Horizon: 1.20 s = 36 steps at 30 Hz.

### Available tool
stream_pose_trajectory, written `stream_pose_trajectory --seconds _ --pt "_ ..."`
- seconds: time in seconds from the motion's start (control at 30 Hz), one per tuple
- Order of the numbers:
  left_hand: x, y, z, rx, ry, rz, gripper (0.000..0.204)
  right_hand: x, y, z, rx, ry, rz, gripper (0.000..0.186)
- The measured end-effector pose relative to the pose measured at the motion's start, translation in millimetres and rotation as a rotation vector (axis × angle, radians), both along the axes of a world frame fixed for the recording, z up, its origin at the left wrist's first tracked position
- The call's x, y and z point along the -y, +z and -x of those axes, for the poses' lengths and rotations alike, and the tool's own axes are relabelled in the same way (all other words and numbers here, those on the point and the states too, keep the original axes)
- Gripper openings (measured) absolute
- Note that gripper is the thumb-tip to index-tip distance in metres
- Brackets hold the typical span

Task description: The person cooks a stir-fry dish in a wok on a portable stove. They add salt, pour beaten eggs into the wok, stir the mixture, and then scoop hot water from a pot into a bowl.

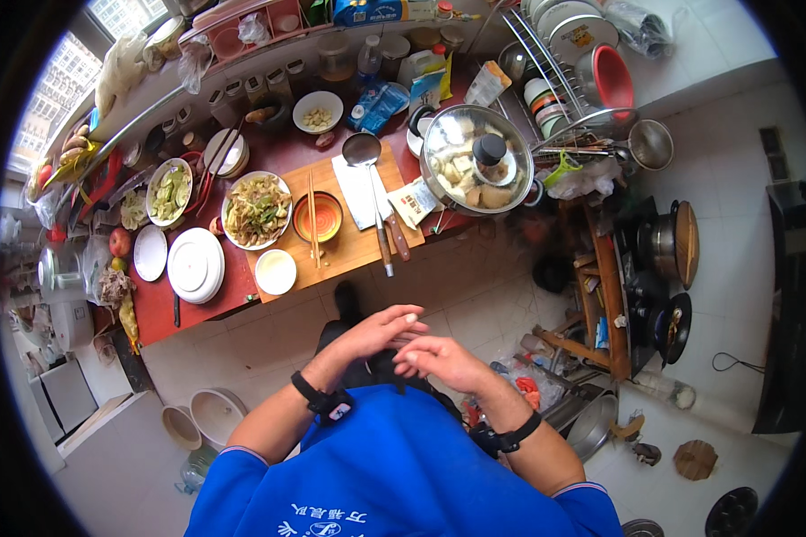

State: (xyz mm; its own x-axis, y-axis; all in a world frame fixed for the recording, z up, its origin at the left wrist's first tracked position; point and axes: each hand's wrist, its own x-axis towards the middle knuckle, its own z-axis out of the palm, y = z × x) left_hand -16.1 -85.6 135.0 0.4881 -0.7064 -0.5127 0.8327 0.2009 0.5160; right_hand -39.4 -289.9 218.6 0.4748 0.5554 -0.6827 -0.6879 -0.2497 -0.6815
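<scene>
My left hand (376,331) and my right hand (443,361) are close together in front of my blue shirt, below the table edge. Both hold nothing; the left has its fingers stretched out, the right's are loosely bent and apart. Whether the fingertips touch I cannot tell. Beyond them lies a wooden cutting board (360,243). On it are an orange bowl (324,215) with chopsticks (312,234) across it, a small white bowl (276,271), a ladle (362,149) and a broad-bladed cleaver (354,190). A white packet (415,204) lies at its right end.
A glass-lidded pot (457,183) with chunks of food stands right of the board. To the left are a plate of cooked food (255,210), stacked white plates (196,266) and a plate of green slices (169,192). A dish rack (546,72) stands at the back right.
</scene>
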Motion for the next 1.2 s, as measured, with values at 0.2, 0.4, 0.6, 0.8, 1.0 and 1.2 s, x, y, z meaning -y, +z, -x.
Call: stream_pose_trajectory --seconds 0.2,0.4,0.6,0.8,1.0,1.2 --pt "12.0 68.8 15.2 -0.012 0.111 0.059 0.065 4.1 7.1 -20.0 0.054 -0.197 0.086 0.033" --pt "-80.5 39.3 34.0 -0.074 0.083 0.040 0.056 19.2 -19.0 22.3 0.351 -0.169 0.963 0.042" --pt "-136.6 -1.7 44.9 -0.184 -0.011 -0.045 0.057 -114.2 -11.0 41.2 0.258 0.063 0.550 0.035" --pt "-152.3 14.9 33.7 0.141 -0.131 0.019 0.053 -173.8 -16.7 12.7 0.344 -0.029 0.337 0.031" --pt "-183.8 15.5 18.6 -0.008 -0.162 0.056 0.052 -124.0 -6.6 20.1 0.631 0.049 1.102 0.037" --pt "-198.1 9.6 12.5 0.053 -0.185 -0.040 0.055 -142.3 1.6 43.8 0.564 0.139 1.095 0.039"
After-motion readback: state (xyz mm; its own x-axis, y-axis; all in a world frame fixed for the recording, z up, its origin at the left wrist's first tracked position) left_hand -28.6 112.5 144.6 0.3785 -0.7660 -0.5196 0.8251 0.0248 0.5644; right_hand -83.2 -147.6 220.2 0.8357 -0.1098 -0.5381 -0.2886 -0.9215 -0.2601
